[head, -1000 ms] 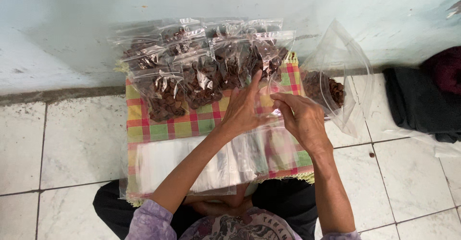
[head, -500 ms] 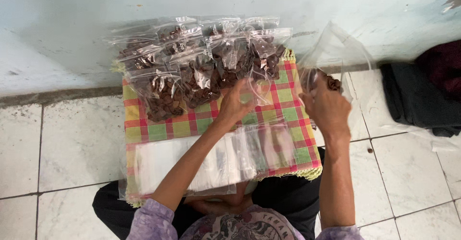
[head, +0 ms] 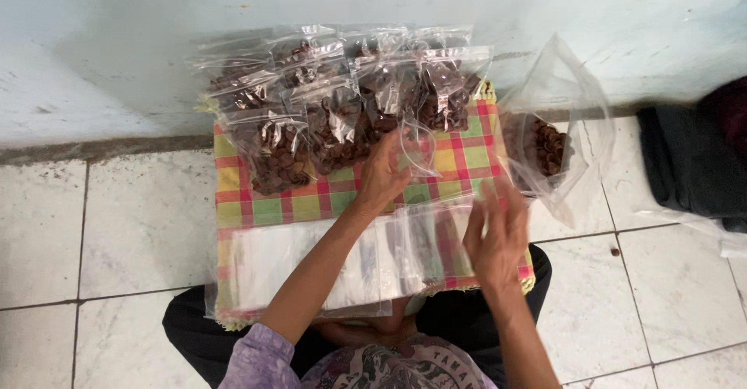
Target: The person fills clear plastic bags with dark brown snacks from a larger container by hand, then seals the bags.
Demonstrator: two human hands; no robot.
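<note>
Pulled back from the big open bag (head: 554,149) since half a second ago: right hand (head: 498,237) now hovering over the near right part of the checked cloth (head: 257,202), fingers spread, blurred with motion, seemingly gripping nothing, though too smeared to tell for sure. Moved little in that time: left hand (head: 383,179), resting at the middle of the cloth, fingertips pinching the lower edge of a clear empty small bag (head: 416,149).

Already filled and laid out: a cluster of small clear packets of brown pieces (head: 342,101), overlapping across the far half of the cloth, up against the pale wall (head: 117,62). Left to fill: the pinched bag at the cloth's middle, plus a stack of flat empty bags (head: 311,261) along the near edge of the cloth. Plenty of brown pieces remaining in the big open bag, standing just off the right edge of the cloth. Judging by that, well under way but far from finished.

Beyond the cloth: white floor tiles (head: 93,241) to the left and right, and a dark bundle of fabric (head: 692,163) further right, past the big bag.
</note>
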